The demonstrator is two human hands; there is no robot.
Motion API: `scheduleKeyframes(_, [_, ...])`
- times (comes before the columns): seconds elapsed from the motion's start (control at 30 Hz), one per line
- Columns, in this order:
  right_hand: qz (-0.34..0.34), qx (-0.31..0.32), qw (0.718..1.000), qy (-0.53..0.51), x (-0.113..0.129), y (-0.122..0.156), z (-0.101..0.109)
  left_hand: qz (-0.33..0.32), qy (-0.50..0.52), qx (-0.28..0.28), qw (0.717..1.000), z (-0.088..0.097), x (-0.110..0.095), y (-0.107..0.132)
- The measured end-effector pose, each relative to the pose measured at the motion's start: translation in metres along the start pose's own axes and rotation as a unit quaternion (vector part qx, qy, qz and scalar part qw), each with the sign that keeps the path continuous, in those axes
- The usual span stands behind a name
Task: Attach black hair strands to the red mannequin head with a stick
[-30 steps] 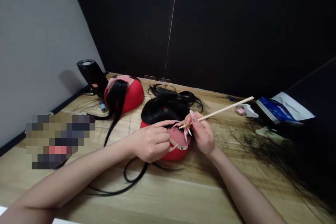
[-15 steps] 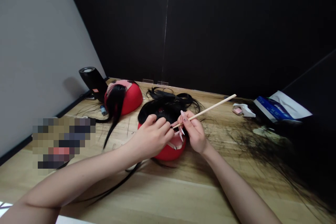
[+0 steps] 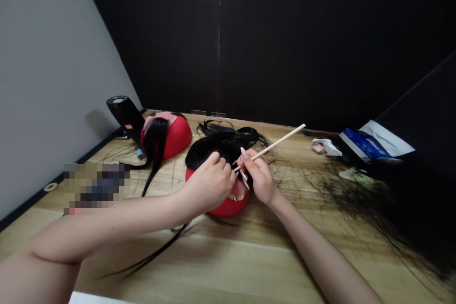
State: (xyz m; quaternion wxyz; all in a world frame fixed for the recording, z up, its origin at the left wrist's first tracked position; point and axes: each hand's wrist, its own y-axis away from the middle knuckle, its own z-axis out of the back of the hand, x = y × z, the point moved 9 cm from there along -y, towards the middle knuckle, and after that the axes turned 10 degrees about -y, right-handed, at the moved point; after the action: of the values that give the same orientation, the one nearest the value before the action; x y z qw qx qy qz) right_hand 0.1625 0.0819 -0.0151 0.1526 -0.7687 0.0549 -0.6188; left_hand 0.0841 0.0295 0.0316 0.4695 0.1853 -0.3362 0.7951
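- A wooden table (image 3: 213, 259) lies under both hands, with a grey wall far to the left hand's side and black panels beyond the hands.
- Well past the left hand stand a black lamp (image 3: 124, 113) and a second red head form (image 3: 179, 137), its long black strand (image 3: 155, 142) hanging down.
- Well right of the right hand lie loose hair clippings (image 3: 356, 194) and a blue packet (image 3: 363, 146).
- Between the hands sits a red head form (image 3: 231, 208).
- Black hair (image 3: 213, 149) covers its far part, just beyond the left hand (image 3: 208, 185); a pink cap (image 3: 238, 191) still shows below the right hand.
- The left hand is narrow, its fingers bunched on the hair; whether they grip it, I cannot tell.
- The right hand (image 3: 258, 175) is closed narrowly around a thin wooden stick (image 3: 274, 145), whose tip points toward the left hand.
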Motion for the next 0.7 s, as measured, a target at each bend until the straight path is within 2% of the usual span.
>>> scheduleKeyframes(0.13, [-0.014, -0.008, 1.000, -0.024, -0.004, -0.002, 0.002, -0.018, 0.002, 0.029, 0.999, -0.005, -0.003, -0.005])
scheduleKeyframes(0.23, [-0.020, -0.014, 0.999, -0.041, -0.006, -0.003, 0.003, -0.040, 0.009, 0.024, 0.999, -0.001, -0.006, -0.005])
scheduleKeyframes(0.33, [-0.023, -0.021, 0.998, -0.059, -0.008, -0.005, 0.004, -0.075, 0.015, 0.002, 0.997, 0.012, -0.014, 0.004])
scheduleKeyframes(0.53, [-0.033, -0.024, 0.995, -0.089, -0.013, -0.007, 0.006, -0.116, 0.009, -0.051, 0.992, 0.043, -0.034, 0.039])
scheduleKeyframes(0.6, [-0.033, -0.024, 0.994, -0.098, -0.015, -0.007, 0.007, -0.134, 0.044, -0.081, 0.987, 0.049, -0.038, 0.044])
scheduleKeyframes(0.7, [-0.031, -0.020, 0.994, -0.106, -0.015, -0.006, 0.007, -0.151, 0.150, -0.115, 0.970, 0.050, -0.035, 0.041])
